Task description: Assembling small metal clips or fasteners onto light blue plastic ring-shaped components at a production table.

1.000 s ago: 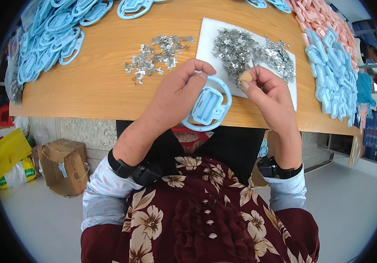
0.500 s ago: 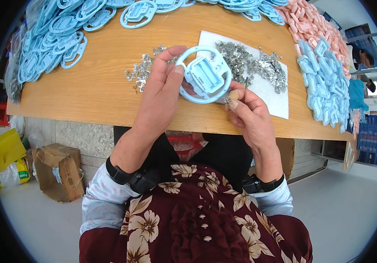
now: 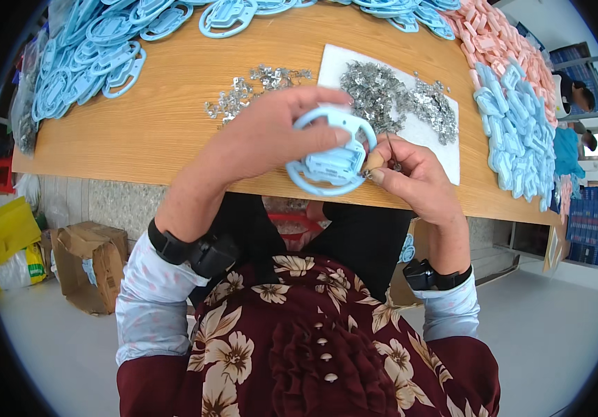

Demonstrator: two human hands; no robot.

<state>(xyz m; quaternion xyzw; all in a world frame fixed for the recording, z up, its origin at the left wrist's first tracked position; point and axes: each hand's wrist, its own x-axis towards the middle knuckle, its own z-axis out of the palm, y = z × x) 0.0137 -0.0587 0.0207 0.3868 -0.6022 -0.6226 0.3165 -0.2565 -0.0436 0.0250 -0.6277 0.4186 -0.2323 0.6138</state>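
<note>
A light-blue, ring-shaped plastic frame (image 3: 332, 168) is between the hands: the left hand (image 3: 276, 133) clamps its upper left, thumb across its face; beside its right rim, the right hand (image 3: 418, 175) pinches a small silver metal clip (image 3: 366, 174).

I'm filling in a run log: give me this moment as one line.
left hand: holds blue wheel | right hand: metal piece in fingers, at wheel's rim | beyond: metal pile on white sheet
</note>
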